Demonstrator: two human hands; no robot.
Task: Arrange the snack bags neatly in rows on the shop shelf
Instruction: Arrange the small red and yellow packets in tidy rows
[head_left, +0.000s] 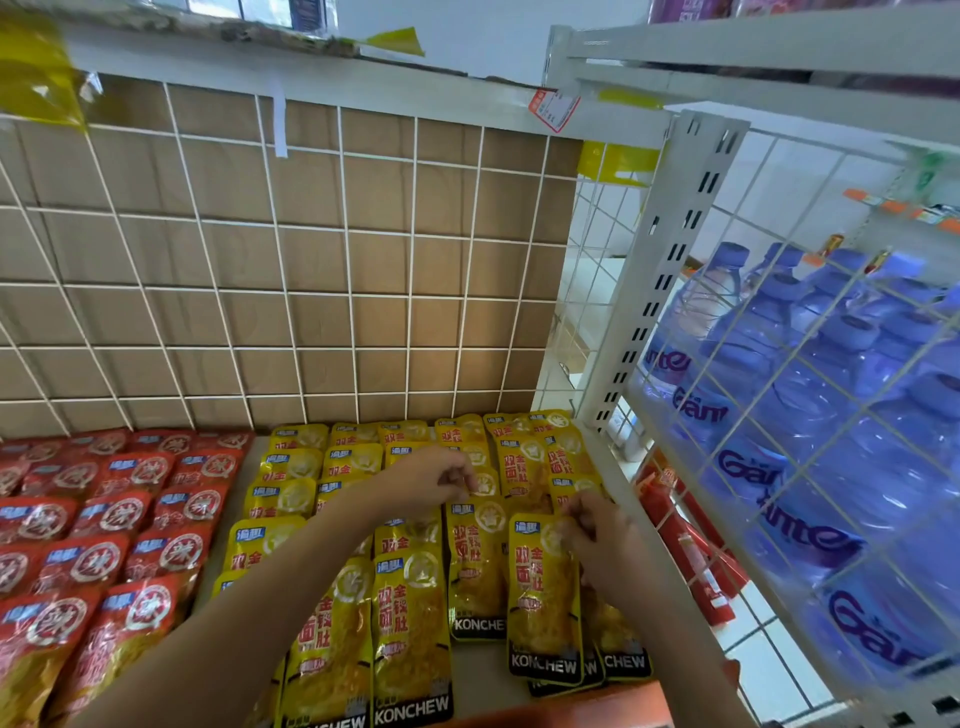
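- Lying in overlapping rows, the yellow snack bags (410, 613) are occupying the right part of the shelf (478, 675), reaching from its front edge to the wire grid panel (349, 293) at the back.
- The red snack bags (114, 519) are lying in similar rows on the left part, a bare strip separating the two colours.
- The right hand (597, 530) is pinching the top edge of the front-right yellow bag (543, 597) with curled fingers; this bag is resting on others stacked beneath it.
- The left hand (431, 475) is hovering over the middle yellow rows with fingers curled; blur is preventing confirmation of any grip.
- Water bottles (810, 415) are standing behind the mesh on the right.
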